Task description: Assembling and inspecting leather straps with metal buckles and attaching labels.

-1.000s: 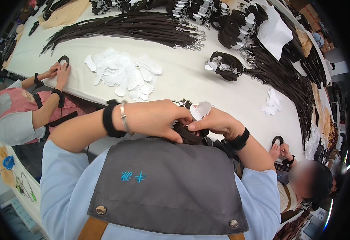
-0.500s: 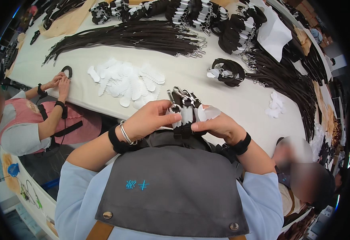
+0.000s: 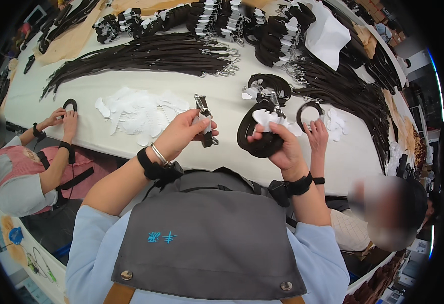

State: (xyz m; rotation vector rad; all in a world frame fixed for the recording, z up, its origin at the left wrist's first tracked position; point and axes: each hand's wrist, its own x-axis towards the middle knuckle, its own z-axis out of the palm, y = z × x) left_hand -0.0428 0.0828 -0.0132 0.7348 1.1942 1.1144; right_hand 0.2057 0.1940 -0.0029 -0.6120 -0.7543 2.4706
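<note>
Holding a narrow dark strap piece (image 3: 208, 139) in your left hand (image 3: 180, 134), you have it pinched between thumb and fingers, its long axis near upright, with a metal clip (image 3: 200, 103) at the far end and a white wrap about its middle. Your right hand (image 3: 288, 148) is closed around a bundle of dark coiled straps (image 3: 258, 148), thumb laid by a white tag (image 3: 267, 118) on the upper side. The relation that counts is between these two: the strap piece lies to the left of the bundle, roughly level with it, a clear gap between them and nothing touching. Your left hand is the nearer to the piece, your right to the coils, whose round outline faces you. Both are lifted over the pale table (image 3: 343, 169). Just beyond the bundle lies another coil (image 3: 283, 85); right of it, a co-worker's hand (image 3: 317, 134) is at a dark ring (image 3: 300, 115).
</note>
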